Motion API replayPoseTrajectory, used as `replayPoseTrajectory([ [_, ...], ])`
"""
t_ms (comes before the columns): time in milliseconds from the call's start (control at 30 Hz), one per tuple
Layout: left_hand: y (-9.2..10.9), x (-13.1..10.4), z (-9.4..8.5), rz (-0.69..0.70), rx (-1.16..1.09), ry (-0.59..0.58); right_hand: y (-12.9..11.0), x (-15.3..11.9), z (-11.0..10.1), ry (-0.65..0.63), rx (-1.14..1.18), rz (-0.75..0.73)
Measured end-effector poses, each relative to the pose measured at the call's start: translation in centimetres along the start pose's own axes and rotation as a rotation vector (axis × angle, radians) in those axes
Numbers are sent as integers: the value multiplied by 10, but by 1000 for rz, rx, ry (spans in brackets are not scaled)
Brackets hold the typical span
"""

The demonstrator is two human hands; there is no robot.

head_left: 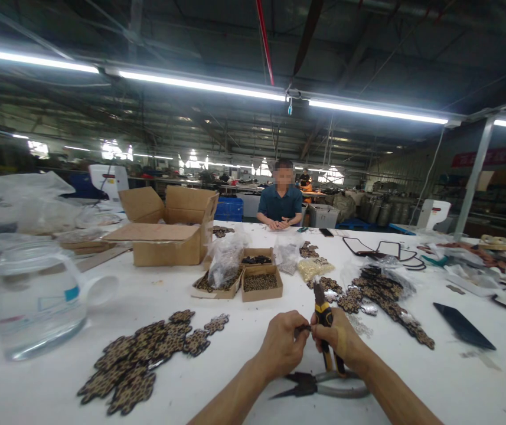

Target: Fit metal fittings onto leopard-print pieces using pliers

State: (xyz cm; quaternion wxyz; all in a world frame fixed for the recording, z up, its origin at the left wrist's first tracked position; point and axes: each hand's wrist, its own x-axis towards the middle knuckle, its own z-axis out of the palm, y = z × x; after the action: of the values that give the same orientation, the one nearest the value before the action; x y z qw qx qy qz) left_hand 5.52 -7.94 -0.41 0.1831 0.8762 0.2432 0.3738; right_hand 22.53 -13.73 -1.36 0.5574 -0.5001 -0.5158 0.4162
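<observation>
My left hand (283, 342) is closed in a pinch on a small dark piece (302, 329), too small to make out. Opposite it, my right hand (340, 339) is wrapped round pliers (323, 316) with black and yellow handles, their jaws pointing up and away. The right fingertips meet the left ones at the small piece. Below both hands, a second pair of pliers (319, 386) with grey handles lies on the white table. Leopard-print flower-shaped pieces (135, 357) lie in a pile to the left, and another leopard-print pile (381, 292) is to the right.
Small boxes of metal fittings (261, 286) stand ahead, before an open cardboard box (168, 242). A water jug (38, 301) is at the left. A dark phone-like slab (464, 326) lies at the right. Across the table (217, 383) sits a person (280, 198).
</observation>
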Motion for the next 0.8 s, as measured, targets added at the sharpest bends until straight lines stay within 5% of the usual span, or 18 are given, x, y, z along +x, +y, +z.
replayPoseTrajectory([
  [500, 0, 5, -7, 37, 18, 80, -4, 5, -10, -8, 0, 9],
  [800, 3, 14, -29, -26, -68, 290, 4, 5, -38, 260, -772, -369],
])
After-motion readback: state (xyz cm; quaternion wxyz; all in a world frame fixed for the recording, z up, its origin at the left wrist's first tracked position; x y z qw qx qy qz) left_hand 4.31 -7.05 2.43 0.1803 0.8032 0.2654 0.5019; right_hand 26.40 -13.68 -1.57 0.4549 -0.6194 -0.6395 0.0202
